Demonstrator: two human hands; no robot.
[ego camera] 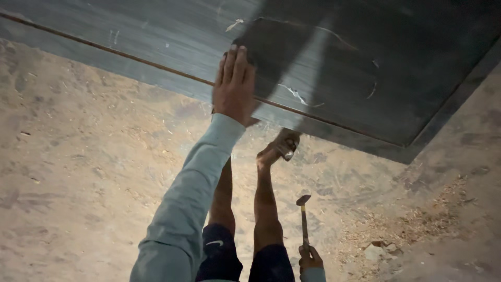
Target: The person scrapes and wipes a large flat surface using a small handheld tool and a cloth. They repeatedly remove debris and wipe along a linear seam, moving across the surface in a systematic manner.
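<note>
Left hand (234, 86) pressed flat on dark grey-green panel (334, 57), fingers together and stretched out, gripping nothing; pale blue sleeve (190, 201) running down from wrist to bottom edge of view. Right hand (310, 258) low in view, fingers clamped round handle of hammer (303, 219), head of hammer pointing up, clear of panel and of floor. Panel lying across top of view, with thin brown line (130, 58) running near its lower edge, pale scratches and a curved scribed mark (360, 68) on its face, and a bright streak of light crossing it beside left hand. Two bare legs (263, 209) in dark shorts (245, 258) between the arms, one foot (279, 148) tucked against panel's near edge, just below left hand. Sandy earthen floor (78, 172) all about, strewn with wood shavings (412, 222) to the right, a small pale stone or chip (374, 252) among them, near hammer hand. No containers, packages or labels to tell of.
</note>
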